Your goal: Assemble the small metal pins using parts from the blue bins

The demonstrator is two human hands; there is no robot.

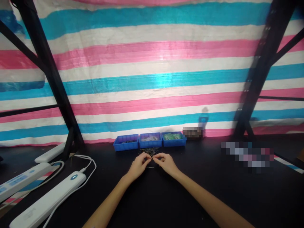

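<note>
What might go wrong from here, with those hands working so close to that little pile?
The left hand and right hand are right at the pile of thin sticks, so a knuckle could scatter it. One loose stick lies apart, between the wrists, and might get brushed away. The white cable loops on the table to the left, where a wide swing of the left arm could catch it.

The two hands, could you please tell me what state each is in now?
Left hand: pinched closed; anything held is too small to tell.
Right hand: pinched closed too; whether it holds anything is unclear.
</note>
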